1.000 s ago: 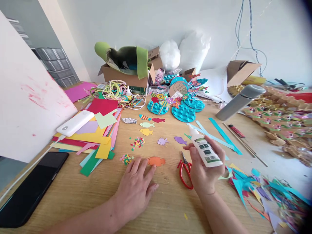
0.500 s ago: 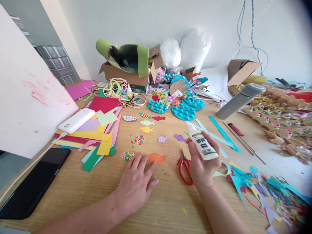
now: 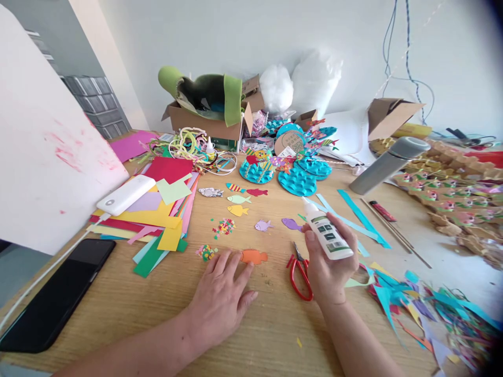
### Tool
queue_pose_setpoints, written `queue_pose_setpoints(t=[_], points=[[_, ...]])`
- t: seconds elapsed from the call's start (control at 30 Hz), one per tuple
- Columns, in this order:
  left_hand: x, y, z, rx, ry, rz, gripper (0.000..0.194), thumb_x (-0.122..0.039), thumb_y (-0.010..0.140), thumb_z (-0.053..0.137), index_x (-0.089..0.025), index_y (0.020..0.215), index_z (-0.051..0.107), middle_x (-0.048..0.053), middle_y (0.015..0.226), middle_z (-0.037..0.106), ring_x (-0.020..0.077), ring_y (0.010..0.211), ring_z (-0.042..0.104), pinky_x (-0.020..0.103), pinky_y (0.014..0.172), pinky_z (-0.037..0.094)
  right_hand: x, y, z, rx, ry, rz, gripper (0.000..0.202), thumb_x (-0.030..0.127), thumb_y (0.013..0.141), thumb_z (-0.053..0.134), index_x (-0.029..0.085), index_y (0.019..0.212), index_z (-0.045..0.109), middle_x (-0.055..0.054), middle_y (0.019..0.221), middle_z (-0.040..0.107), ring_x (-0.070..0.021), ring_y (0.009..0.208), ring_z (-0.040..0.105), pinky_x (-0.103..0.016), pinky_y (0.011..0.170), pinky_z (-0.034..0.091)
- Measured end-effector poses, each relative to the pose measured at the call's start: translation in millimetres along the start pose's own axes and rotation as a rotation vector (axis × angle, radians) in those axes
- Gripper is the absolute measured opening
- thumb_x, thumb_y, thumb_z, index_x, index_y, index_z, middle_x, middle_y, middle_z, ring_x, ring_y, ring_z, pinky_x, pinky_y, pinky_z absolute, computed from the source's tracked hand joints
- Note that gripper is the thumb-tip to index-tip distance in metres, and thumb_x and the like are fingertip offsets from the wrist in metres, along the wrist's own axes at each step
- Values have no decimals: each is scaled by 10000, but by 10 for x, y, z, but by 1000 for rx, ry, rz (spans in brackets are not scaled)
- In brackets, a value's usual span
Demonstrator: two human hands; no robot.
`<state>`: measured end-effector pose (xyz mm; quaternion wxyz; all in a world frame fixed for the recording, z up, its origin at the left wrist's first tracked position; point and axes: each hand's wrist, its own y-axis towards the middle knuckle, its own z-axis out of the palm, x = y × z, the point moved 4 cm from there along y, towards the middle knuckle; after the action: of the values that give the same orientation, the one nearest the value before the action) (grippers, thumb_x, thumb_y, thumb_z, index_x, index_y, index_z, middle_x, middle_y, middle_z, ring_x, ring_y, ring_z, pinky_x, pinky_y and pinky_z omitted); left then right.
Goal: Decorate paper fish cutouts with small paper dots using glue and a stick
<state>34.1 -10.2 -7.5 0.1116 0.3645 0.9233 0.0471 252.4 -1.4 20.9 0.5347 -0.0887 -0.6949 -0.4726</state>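
My right hand (image 3: pixel 332 264) is wrapped round a white glue bottle (image 3: pixel 327 230), its nozzle tilted up and to the left above the table. Flat on the wood lies my left hand (image 3: pixel 223 285), fingers spread, with fingertips at the lower left edge of an orange paper fish (image 3: pixel 254 256). Small piles of coloured paper dots (image 3: pixel 206 252) and confetti (image 3: pixel 226 226) sit just beyond it. Red-handled scissors (image 3: pixel 301 275) rest beside my right hand. Several more paper fish lie farther back, among them a purple one (image 3: pixel 291 224) and a yellow one (image 3: pixel 238 210).
Coloured paper sheets (image 3: pixel 168 220) and a white power bank (image 3: pixel 124 196) are on the left, near a black phone (image 3: pixel 57 293). Blue egg-carton discs (image 3: pixel 297 183) stand at the back. A grey flask (image 3: pixel 387 167), paper strips (image 3: pixel 363 217) and paper scraps (image 3: pixel 424 309) occupy the right.
The view has shifted very slightly. Both hands keep their places, and the glue bottle stays in my right hand.
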Motion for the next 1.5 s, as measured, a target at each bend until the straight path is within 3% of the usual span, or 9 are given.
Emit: queue_pose_setpoints(t=[0.2,0.5,0.77,1.0,1.3,1.5], points=[[-9,4,-9,-6,4,-1,460,-494,968,407,-256,1335,550,111,1367,513,311,1268,423,507,1047,387,34,94,-53,-65,33,-38,463,317,759,740,209,1184,592,-74,1011,661,-202,789,697,-426,770,559],[-6,-3,4,-4,2,2,458,-496,969,405,-262,1332,559,117,1358,517,314,1276,415,514,1063,367,1,191,-104,-119,92,-12,465,354,768,729,210,1184,578,-78,1018,660,-203,814,688,-401,765,544],[-10,5,8,-20,13,0,451,-484,964,423,-249,1320,571,128,1359,518,322,1266,427,523,1048,387,-11,156,-61,-7,73,-38,493,415,793,692,221,1230,571,-74,987,667,-213,824,683,-386,742,534],[-7,13,1,-20,18,-4,450,-484,966,417,-250,1320,568,130,1352,520,321,1257,436,527,1041,393,-59,19,11,98,31,120,437,365,735,764,211,1123,637,-89,1024,686,-205,823,679,-374,747,546],[-6,7,2,-9,28,-13,457,-489,963,421,-262,1340,543,127,1357,507,327,1253,429,536,1027,395,-53,-170,176,264,150,285,307,366,757,756,189,999,694,-72,947,715,-129,621,625,-269,560,531],[-10,6,0,-12,24,-12,462,-490,961,426,-260,1344,539,126,1361,507,326,1255,425,533,1034,387,-37,-209,236,331,135,322,275,415,744,756,171,864,721,-92,862,751,-188,698,677,-320,657,563]])
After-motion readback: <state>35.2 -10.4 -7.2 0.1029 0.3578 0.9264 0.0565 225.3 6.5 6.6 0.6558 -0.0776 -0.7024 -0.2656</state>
